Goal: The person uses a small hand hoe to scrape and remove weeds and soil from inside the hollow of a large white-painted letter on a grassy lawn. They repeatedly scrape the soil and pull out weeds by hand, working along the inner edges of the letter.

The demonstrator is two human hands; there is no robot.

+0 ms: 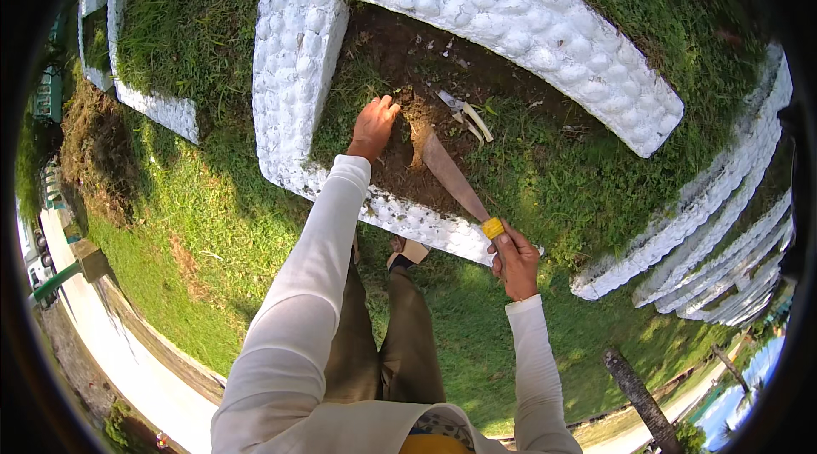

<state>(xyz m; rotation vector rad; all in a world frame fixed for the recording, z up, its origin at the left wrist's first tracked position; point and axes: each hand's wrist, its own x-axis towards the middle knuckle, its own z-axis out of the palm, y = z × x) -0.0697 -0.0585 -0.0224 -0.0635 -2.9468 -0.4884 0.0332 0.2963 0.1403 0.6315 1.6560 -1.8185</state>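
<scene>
My right hand (518, 260) is closed around the handle of a machete (454, 178), which has yellow tape where handle and blade meet. The broad end of its rusty blade rests against loose brown soil (418, 125). Just left of that end, my left hand (375, 125) reaches down to the ground with its fingers curled among low weeds (364, 80). Whether the fingertips grip anything is hidden. A pair of pruning shears (466, 116) with pale handles lies on the soil to the right of the blade tip, touched by neither hand.
A raised white-painted stone border (297, 64) surrounds the soil patch on several sides; its low front strip (434, 227) runs before my feet. More white borders (689, 224) stand at right. A heap of dry cuttings (96, 147) lies left, and a tree trunk (638, 396) rises lower right.
</scene>
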